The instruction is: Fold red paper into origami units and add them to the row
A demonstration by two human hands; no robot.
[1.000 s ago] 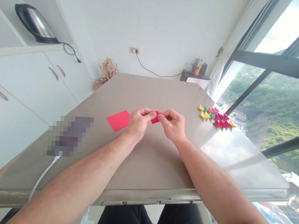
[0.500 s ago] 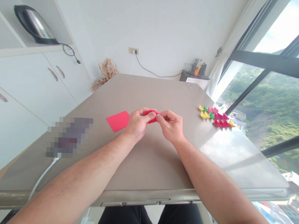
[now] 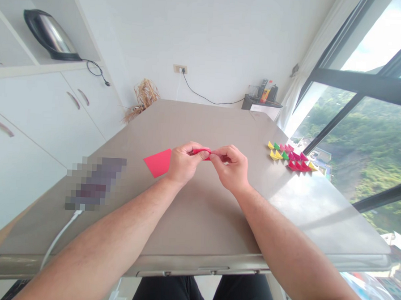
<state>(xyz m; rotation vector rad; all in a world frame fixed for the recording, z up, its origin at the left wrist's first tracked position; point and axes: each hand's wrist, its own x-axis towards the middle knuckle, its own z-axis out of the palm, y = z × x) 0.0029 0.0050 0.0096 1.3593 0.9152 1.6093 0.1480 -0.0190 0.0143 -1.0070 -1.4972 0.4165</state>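
Between my two hands is a small piece of folded red paper (image 3: 206,153), partly covered by the fingers. My left hand (image 3: 183,162) pinches its left side, thumb on top. At its right side my right hand (image 3: 231,166) grips the edge between thumb and fingertips. Both hands are closed and almost meet at the thumbs. A flat red paper sheet (image 3: 157,163) lies on the table just left of my left hand, its right end hidden behind that hand. Over to the right stand rows of small folded paper boats (image 3: 297,165) in yellow, green, pink and red.
The grey table (image 3: 203,222) spans the view. A blurred-out dark device (image 3: 100,180) lies on its left with a white cable (image 3: 59,236) running off the front edge. Beyond are a kettle (image 3: 53,37) on a cabinet shelf, dried stalks (image 3: 144,98) and a window at right.
Both hands stay over the same spot while the fingers shift on the folded red paper. Its lower part, which showed below the thumbs, is now less visible. The view moves slightly.
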